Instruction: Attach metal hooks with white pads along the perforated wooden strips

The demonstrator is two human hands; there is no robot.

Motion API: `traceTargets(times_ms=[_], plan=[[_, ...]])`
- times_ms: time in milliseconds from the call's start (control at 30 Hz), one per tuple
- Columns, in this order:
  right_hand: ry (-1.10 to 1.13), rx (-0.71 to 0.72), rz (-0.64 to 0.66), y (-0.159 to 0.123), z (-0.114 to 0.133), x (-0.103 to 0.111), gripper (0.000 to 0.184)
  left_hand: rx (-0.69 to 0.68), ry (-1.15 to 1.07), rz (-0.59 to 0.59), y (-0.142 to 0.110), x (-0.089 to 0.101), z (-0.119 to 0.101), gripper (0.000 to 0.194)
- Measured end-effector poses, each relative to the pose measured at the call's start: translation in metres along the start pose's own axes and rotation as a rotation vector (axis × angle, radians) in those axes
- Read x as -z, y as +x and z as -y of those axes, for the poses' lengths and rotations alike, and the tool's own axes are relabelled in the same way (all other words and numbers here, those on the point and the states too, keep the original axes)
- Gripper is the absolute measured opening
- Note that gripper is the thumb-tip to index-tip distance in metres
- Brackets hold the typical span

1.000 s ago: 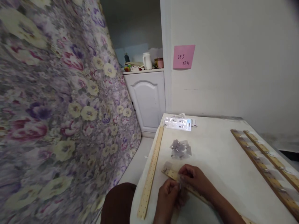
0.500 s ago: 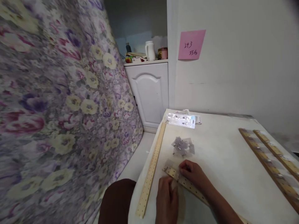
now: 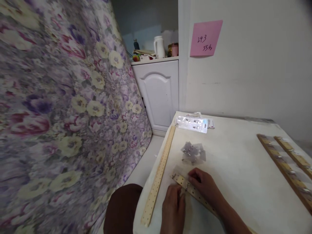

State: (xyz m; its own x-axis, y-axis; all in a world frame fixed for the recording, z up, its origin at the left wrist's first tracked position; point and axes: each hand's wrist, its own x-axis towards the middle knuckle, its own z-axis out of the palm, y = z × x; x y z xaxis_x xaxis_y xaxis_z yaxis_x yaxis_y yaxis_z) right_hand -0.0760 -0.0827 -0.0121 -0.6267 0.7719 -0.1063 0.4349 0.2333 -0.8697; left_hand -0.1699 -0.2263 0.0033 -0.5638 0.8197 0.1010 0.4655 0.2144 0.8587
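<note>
A pale perforated strip (image 3: 179, 179) lies slanted across the white table between my hands. A clear plastic piece with a metal clip sits at its far end, and another small metal clip (image 3: 187, 186) shows on the strip between my hands. My left hand (image 3: 173, 206) is closed at the strip's near side, thumb and fingers pressed together near that clip. My right hand (image 3: 203, 182) is curled over the strip's other side, fingertips pinched beside it. What either hand pinches is too small to make out. Beyond them lies a pile of clear plastic pieces with metal clips (image 3: 193, 152).
Along the table's left edge runs a second perforated strip (image 3: 159, 174). Clear packaging (image 3: 192, 124) lies at the back. On the right are two strips (image 3: 284, 165) bearing clipped plastic pieces. A floral curtain (image 3: 73, 113) hangs at left, beside a white cabinet (image 3: 158, 94).
The view has shifted slightly, so the table and wall appear a little farther right. Both hands stay at the strip with only slight movement; the clip between them shows more clearly.
</note>
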Motion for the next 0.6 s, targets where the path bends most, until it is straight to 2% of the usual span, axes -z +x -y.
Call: traceTargets(times_ms=[400,600], plan=[[0.019,-0.007,0.001,-0.002,0.001,0.001,0.011,-0.141,-0.040,0.002,-0.015,-0.001,0.014,0.031],[0.036,-0.012,0.006,-0.001,0.000,0.002,0.011,-0.198,0.006,0.065,-0.017,-0.001,0.018,0.036]])
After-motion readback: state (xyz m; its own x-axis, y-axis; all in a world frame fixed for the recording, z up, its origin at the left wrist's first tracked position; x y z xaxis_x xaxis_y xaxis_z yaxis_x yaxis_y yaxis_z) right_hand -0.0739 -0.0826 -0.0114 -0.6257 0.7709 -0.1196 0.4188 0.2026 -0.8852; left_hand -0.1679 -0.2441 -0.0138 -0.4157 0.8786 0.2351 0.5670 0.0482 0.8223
